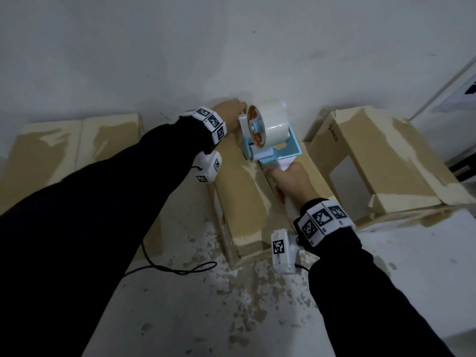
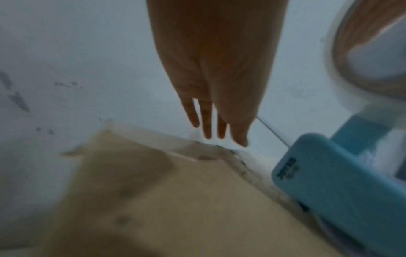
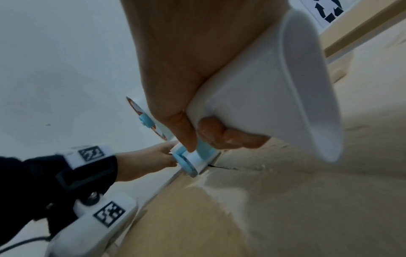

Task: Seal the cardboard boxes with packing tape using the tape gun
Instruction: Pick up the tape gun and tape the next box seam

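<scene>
A blue and white tape gun [image 1: 268, 140] with a clear tape roll [image 1: 273, 119] sits nose-down on the far end of the middle cardboard box [image 1: 242, 191]. My right hand [image 1: 291, 181] grips its white handle [image 3: 263, 97], fingers curled round it. My left hand [image 1: 229, 112] reaches past the box's far edge, just left of the roll, with straight fingers [image 2: 206, 121] pointing down over that edge. In the left wrist view the blue body of the tape gun [image 2: 329, 182] is close on the right. The box's centre seam [image 3: 222, 167] shows under the gun's nose.
A flat cardboard box [image 1: 69, 150] lies at the left and a taller printed box [image 1: 371, 155] stands at the right, both against the white wall [image 1: 231, 47]. The floor [image 1: 206, 305] is white with worn patches. A cable [image 1: 175, 269] trails from my left wrist.
</scene>
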